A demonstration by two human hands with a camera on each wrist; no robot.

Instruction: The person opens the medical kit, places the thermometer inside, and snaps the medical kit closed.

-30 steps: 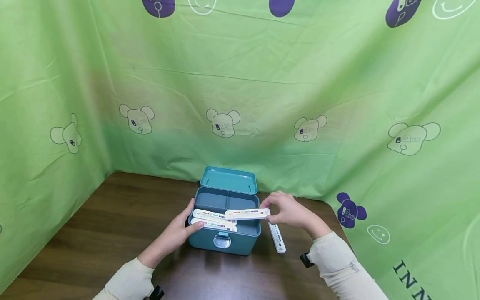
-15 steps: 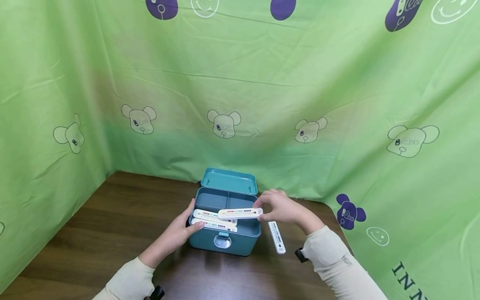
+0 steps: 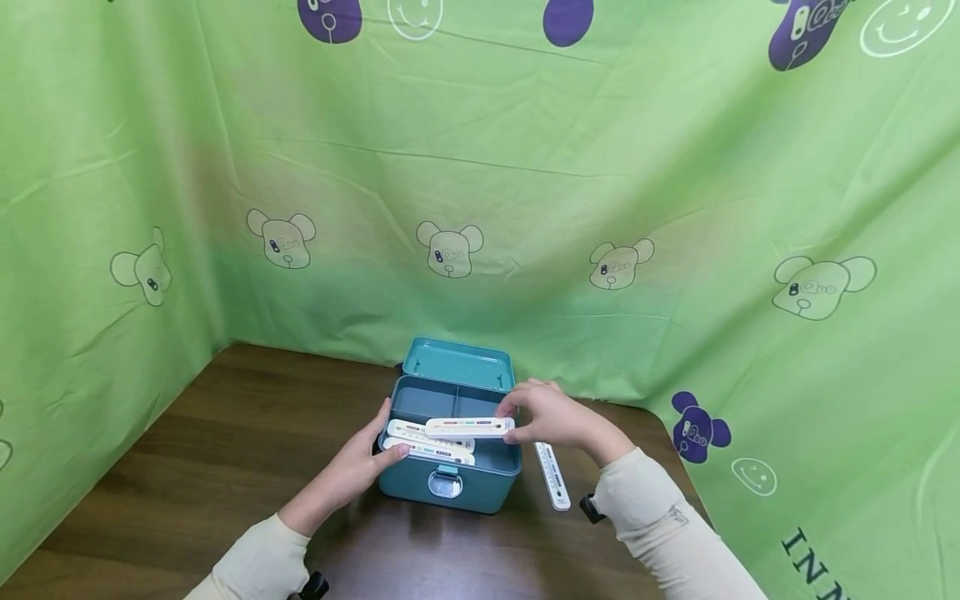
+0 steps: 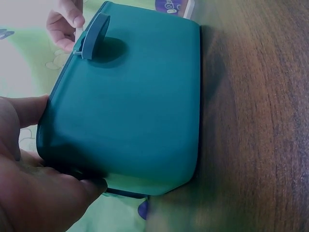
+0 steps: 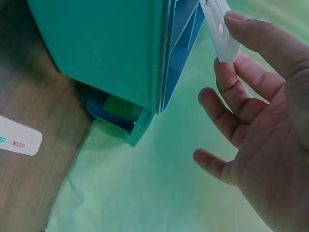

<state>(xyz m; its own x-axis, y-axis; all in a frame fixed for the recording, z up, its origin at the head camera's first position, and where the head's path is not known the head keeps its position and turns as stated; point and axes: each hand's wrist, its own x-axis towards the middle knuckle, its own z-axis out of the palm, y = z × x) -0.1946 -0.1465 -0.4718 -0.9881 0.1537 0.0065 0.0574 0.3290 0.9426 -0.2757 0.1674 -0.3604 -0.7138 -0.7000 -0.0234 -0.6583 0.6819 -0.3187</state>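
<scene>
A teal storage box (image 3: 480, 492) stands on the table with its lid (image 3: 459, 364) raised at the back. My left hand (image 3: 351, 468) grips its left side, the thumb over the front rim. In the right hand (image 3: 558, 417), a white strip thermometer (image 3: 467, 428) is pinched by its right end and held level over the front compartment. The right wrist view shows thumb and fingertips on that thermometer (image 5: 223, 36), the other fingers spread. Two similar thermometers (image 3: 427, 451) lie inside at the left of the front compartment, partly behind the left thumb.
Another white thermometer (image 3: 552, 477) lies on the brown wooden table (image 3: 225, 467), right of the box. The box has two rear compartments (image 3: 423, 397) and a front latch (image 3: 446, 482). A green printed cloth (image 3: 525, 167) hangs behind and at both sides.
My right hand has moved left with the thermometer, bringing it further over the box. The left hand keeps its grip on the box.
</scene>
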